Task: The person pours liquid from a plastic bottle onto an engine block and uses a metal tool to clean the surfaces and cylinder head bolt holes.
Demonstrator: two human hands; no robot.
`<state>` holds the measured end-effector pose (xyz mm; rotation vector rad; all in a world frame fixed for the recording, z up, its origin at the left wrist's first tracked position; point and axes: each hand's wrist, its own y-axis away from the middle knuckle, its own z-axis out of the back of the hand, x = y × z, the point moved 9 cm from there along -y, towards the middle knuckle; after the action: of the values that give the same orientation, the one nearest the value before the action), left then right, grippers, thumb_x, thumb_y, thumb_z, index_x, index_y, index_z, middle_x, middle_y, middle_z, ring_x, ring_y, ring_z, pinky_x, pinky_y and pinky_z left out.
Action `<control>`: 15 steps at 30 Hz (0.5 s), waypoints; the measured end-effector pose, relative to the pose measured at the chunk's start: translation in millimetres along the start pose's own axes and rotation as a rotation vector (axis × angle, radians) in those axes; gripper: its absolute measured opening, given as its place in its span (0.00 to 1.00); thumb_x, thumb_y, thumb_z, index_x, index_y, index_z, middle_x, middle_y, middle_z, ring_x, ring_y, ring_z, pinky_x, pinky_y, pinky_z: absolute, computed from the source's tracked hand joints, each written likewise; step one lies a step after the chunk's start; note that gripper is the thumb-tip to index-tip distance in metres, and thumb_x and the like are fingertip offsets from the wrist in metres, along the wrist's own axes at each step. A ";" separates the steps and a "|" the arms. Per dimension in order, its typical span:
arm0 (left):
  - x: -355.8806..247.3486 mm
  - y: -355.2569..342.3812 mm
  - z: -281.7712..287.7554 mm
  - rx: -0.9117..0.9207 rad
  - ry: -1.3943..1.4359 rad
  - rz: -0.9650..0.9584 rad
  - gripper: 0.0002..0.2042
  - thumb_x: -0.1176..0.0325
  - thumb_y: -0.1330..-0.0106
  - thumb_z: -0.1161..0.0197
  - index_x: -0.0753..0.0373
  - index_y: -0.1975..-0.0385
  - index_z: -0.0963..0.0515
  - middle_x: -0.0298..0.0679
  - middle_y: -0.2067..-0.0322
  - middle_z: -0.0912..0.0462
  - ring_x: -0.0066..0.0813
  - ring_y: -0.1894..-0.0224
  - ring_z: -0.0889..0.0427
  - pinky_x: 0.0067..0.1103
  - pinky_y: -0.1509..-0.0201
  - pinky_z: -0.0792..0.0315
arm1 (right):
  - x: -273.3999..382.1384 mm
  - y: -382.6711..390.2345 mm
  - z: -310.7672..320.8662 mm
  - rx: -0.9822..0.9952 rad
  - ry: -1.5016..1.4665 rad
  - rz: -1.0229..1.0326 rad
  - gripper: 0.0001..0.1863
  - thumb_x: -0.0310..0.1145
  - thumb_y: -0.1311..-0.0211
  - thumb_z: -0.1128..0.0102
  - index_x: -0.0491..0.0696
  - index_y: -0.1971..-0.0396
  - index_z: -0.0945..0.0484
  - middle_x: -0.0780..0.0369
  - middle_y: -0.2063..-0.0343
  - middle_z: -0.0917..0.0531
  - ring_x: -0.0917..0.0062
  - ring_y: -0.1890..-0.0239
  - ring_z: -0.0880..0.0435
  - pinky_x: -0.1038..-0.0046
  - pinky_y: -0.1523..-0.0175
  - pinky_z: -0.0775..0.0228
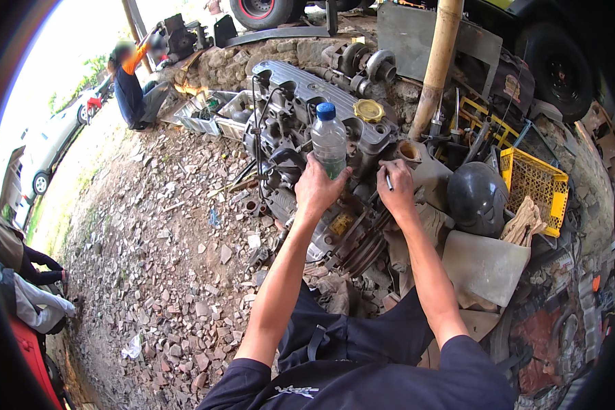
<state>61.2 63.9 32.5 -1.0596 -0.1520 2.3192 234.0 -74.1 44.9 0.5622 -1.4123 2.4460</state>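
Note:
My left hand (318, 187) is closed around the lower part of a clear plastic bottle (329, 142) with a blue cap. The bottle is upright, with a little greenish tint near its base. To its right, my right hand (398, 188) is closed on a short, slim rod (389, 182) with a pale end; its kind cannot be made out. Both hands are over a greasy engine (290, 137). On its far side lies a grey ribbed valve cover (307, 85) with a yellow filler cap (369, 110). A rusty round opening (408, 151) shows beside my right hand.
A bamboo pole (439, 68) rises beyond the engine. To the right are a dark helmet (475, 195), a yellow crate (560, 188) and work gloves (525, 222). Turbo-like parts (369, 65) lie behind. Broken stones (164, 273) cover the left ground; another person (135, 92) crouches far left.

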 end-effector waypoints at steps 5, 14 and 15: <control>0.4 -1.9 0.9 -0.021 0.013 -0.026 0.40 0.43 0.42 0.30 0.72 0.44 0.37 0.58 0.51 0.18 0.56 0.49 0.17 0.42 0.50 0.22 | 3.9 -4.2 0.1 -0.073 -0.049 -0.043 0.07 0.27 0.35 0.42 0.40 0.66 0.16 0.52 0.62 0.15 0.54 0.61 0.16 0.59 0.54 0.24; 2.2 -1.6 -0.2 0.000 -0.003 -0.006 0.44 0.42 0.43 0.30 0.75 0.40 0.39 0.59 0.49 0.19 0.54 0.47 0.17 0.41 0.48 0.22 | -6.1 -0.9 4.0 0.009 -0.139 -0.150 0.09 0.33 0.33 0.38 0.41 0.63 0.15 0.50 0.68 0.14 0.56 0.62 0.14 0.60 0.57 0.24; 1.4 -3.0 -1.2 0.018 0.004 -0.001 0.45 0.42 0.43 0.30 0.76 0.40 0.39 0.60 0.49 0.19 0.54 0.47 0.17 0.41 0.47 0.22 | -12.9 -2.6 3.6 0.035 -0.189 -0.198 0.10 0.33 0.32 0.38 0.41 0.62 0.16 0.50 0.69 0.14 0.56 0.63 0.13 0.61 0.57 0.23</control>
<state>62.7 67.0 31.7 -1.0547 -0.1306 2.3133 247.2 -76.3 42.7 0.9168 -1.3128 2.3140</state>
